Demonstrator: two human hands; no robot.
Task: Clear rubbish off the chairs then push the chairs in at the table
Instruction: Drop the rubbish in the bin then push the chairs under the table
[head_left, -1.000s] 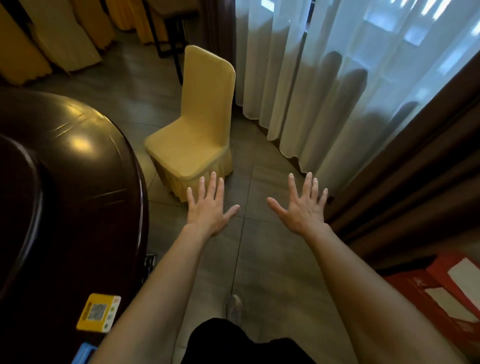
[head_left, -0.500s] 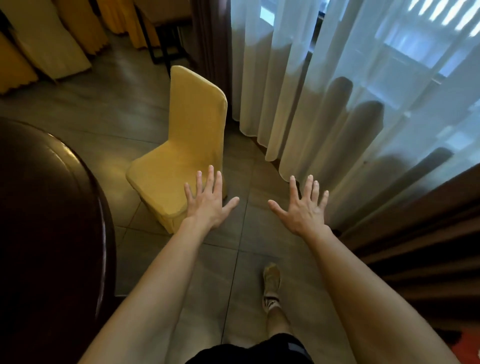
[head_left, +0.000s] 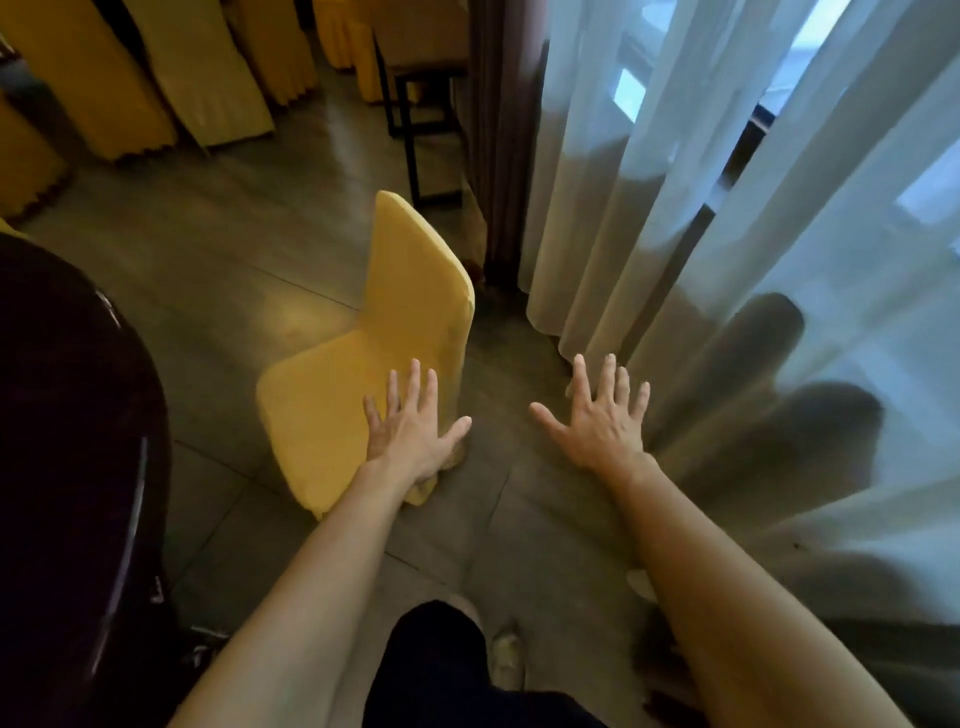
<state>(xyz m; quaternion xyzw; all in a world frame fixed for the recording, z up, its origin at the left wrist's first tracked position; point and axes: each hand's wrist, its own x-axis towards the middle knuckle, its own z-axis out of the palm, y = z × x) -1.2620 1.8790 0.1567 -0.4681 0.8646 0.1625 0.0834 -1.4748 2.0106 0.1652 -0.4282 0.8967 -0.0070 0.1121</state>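
Chair (head_left: 332, 410): draped in smooth yellow fabric, rounded back, set apart from the dark, glossy, curved table (head_left: 72, 441).
Left hand (head_left: 415, 436): spread wide over the seat corner; contact cannot be judged.
Right hand (head_left: 602, 421): splayed, nothing held, near sheer curtain (head_left: 727, 234).

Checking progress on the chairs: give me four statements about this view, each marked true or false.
1. Rubbish lies on the chair seat. False: the visible seat is bare.
2. The left hand and right hand are empty, fingers spread. True.
3. The chair is pushed in at the table. False: bare floor separates them.
4. A white curtain hangs on the right. True.
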